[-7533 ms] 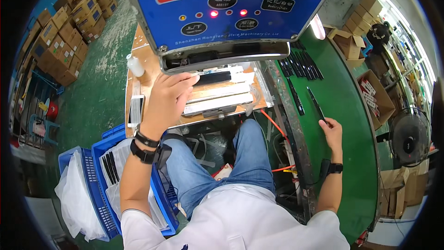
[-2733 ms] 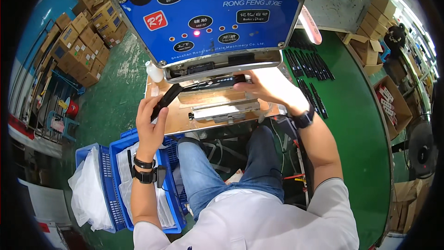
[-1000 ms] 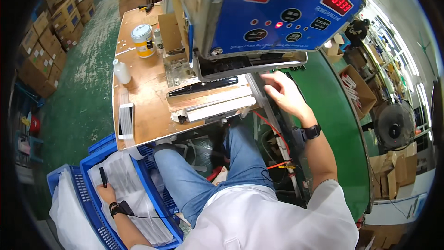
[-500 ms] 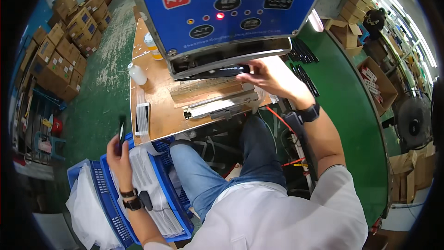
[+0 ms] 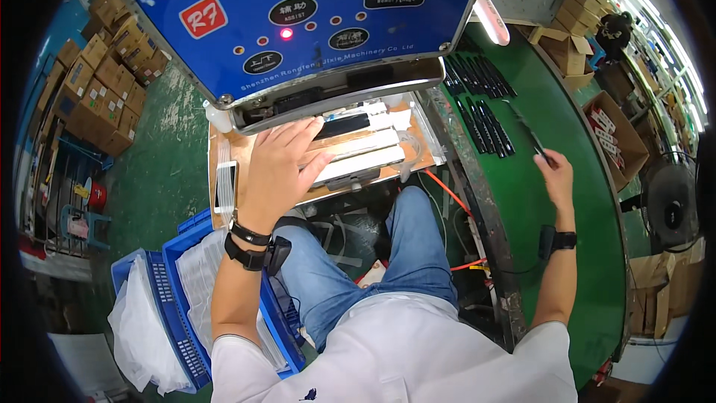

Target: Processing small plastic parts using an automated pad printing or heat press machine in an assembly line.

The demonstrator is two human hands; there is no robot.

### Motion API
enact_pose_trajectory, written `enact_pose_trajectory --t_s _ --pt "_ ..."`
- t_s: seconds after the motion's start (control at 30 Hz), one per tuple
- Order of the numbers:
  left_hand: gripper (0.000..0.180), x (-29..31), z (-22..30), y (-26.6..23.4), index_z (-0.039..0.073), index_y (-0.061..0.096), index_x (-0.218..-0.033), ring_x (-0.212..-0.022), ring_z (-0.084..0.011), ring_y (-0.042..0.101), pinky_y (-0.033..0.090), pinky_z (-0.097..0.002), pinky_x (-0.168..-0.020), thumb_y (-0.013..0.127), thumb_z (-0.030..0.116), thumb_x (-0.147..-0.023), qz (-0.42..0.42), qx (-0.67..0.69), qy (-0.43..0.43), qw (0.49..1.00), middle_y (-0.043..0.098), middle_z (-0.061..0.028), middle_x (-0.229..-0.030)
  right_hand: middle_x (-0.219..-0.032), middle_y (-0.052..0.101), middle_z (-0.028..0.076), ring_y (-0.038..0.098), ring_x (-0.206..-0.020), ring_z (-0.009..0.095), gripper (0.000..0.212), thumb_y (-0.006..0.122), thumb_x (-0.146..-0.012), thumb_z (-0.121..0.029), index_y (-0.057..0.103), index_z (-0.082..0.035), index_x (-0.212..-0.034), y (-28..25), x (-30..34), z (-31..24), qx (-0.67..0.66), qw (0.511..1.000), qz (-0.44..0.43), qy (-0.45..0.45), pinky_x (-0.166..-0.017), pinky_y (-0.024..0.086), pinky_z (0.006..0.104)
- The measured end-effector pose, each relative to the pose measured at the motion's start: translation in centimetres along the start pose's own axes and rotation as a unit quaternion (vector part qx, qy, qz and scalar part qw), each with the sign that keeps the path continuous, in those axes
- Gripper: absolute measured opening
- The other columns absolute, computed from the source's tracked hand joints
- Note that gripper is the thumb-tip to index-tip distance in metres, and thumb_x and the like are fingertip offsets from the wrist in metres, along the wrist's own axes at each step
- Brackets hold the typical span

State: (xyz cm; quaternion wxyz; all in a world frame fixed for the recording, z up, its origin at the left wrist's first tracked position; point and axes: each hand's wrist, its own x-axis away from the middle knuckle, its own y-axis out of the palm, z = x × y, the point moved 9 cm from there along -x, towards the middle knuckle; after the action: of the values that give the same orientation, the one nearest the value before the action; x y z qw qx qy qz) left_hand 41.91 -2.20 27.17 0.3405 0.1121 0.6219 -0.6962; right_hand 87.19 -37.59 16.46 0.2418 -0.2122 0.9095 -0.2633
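Note:
My left hand [image 5: 283,160] reaches in under the blue machine panel, fingers stretched out flat and thumb apart. Its fingertips are at the end of a black elongated piece [image 5: 344,126] lying on the lit work fixture [image 5: 358,155]; whether they press on it I cannot tell. Over the green table at the right, my right hand [image 5: 556,172] pinches a slim, dark stick-like item [image 5: 531,131], which points away from me. Beyond that item, several similar black pieces [image 5: 485,127] lie in rows on the green table [image 5: 552,254].
The blue control panel [image 5: 298,30] hangs over the wooden worktop [image 5: 321,192]. A white bottle [image 5: 217,116] and a phone [image 5: 226,186] are at its left. Blue crates [image 5: 175,313] with white packaging stand beside my left leg. A carton [image 5: 615,138] and a fan [image 5: 666,201] are at the right.
My left hand has come from above the crates to the fixture and let go of its dark item. My right hand has moved from under the panel to the green table, carrying a black item.

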Motion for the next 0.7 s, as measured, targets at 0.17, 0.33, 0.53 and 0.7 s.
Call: enact_pose_trajectory --t_s 0.17,0.33,0.53,0.7 --pt "0.049 5.1 0.9 -2.4 0.005 0.065 -0.135 -0.131 -0.0369 0.057 0.044 -0.047 -0.107 0.078 0.02 -0.091 0.066 -0.062 -0.023 0.996 0.064 -0.0186 -0.138 -0.074 0.067 0.005 0.06 -0.066 0.018 0.036 0.081 -0.091 -0.03 0.077 0.001 -0.109 -3.0 0.2 11.4 0.158 0.98 0.026 0.114 -0.066 0.05 0.0324" --pt "0.042 28.6 -10.5 -6.0 -0.001 0.062 -0.135 -0.126 -0.0375 0.058 0.043 -0.0458 -0.111 0.072 0.015 -0.097 0.192 -0.116 -0.392 0.892 0.06 -0.0206 -0.137 -0.091 0.072 0.021 0.068 -0.084 0.044 0.034 0.076 -0.088 -0.028 0.078 -0.004 -0.112 2.6 -0.7 7.4 0.226 0.974 -0.01 0.033 -0.078 0.055 0.049" --pt "0.06 58.2 -14.2 -1.8 -0.002 0.056 -0.139 -0.125 -0.0448 0.057 0.048 -0.047 -0.105 0.079 0.015 -0.086 -0.083 -0.204 -0.621 0.753 0.058 -0.0282 -0.133 -0.108 0.07 0.022 0.068 -0.1 0.04 0.034 0.068 -0.09 -0.02 0.074 -0.002 -0.119 6.1 -3.6 7.2 0.254 0.967 -0.009 -0.001 -0.088 0.055 0.0472" --pt "0.052 62.4 -11.3 0.2 -0.003 0.059 -0.133 -0.118 -0.0446 0.061 0.05 -0.0478 -0.101 0.075 0.011 -0.085 -0.027 -0.136 -0.683 0.717 0.065 -0.0277 -0.121 -0.105 0.072 0.022 0.069 -0.1 0.039 0.038 0.063 -0.088 -0.015 0.072 0.001 -0.122 6.6 -4.0 6.8 0.223 0.975 -0.002 -0.01 -0.089 0.055 0.0459"
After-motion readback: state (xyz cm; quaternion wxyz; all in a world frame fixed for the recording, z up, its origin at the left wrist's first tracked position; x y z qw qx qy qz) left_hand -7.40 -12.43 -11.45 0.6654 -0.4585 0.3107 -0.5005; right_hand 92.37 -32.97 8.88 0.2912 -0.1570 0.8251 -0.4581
